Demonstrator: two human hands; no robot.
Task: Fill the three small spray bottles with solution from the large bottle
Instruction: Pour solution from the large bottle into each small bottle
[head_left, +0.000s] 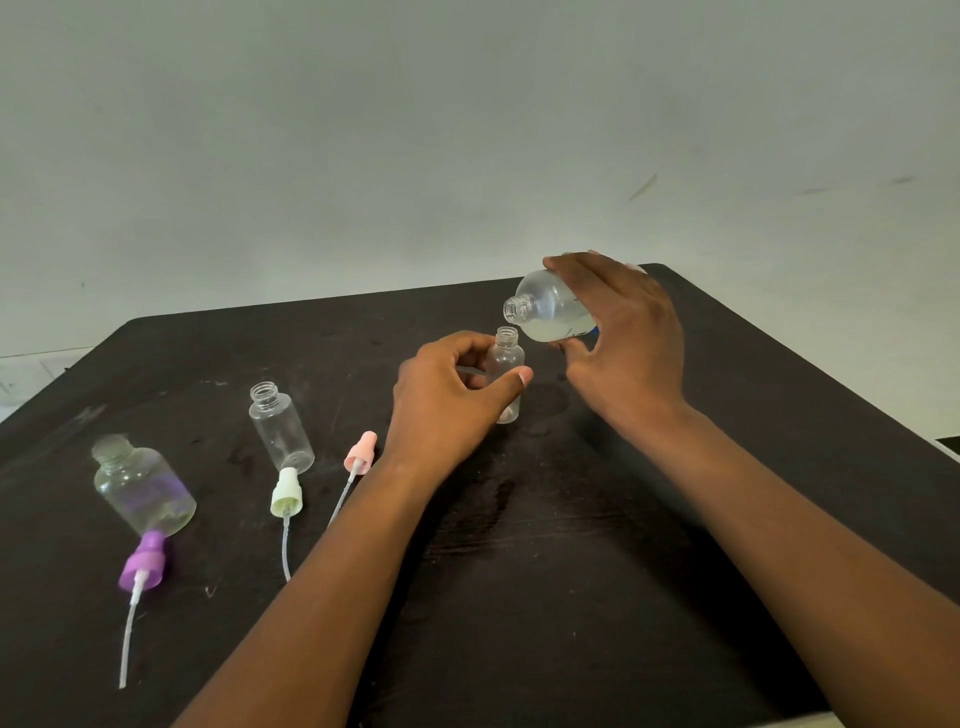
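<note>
**Large bottle tipped over a small bottle on a dark table**

Head view. A dark, nearly black table (597, 545) fills the lower half of the frame; its top is scuffed, with dull smears and pale scratches, and its far corners are rounded. Behind it stands a plain pale wall (415, 130), greyish-green, with a few faint marks at the right. A strip of lighter floor shows past the table's left edge.

Right hand (628, 338): fingers curled over the large bottle (550, 306), holding it off the table, tilted with its open neck toward the left and down. Cloudy liquid lies in its lower side. The neck hangs just above and right of the mouth of a small clear bottle (506, 364).

Left hand (452, 400): thumb and fingers curled round that small bottle, which stands upright on the table near the centre, uncapped.

Left of the hands, a second small clear bottle (280, 426) stands uncapped, with a pale yellow-green spray head (287, 496) and its tube lying just in front. A pink spray head (361, 452) lies beside the left wrist. Far left, a wider clear bottle (143, 486) stands open; a purple spray head (143, 564) with a long white tube lies against its base.
</note>
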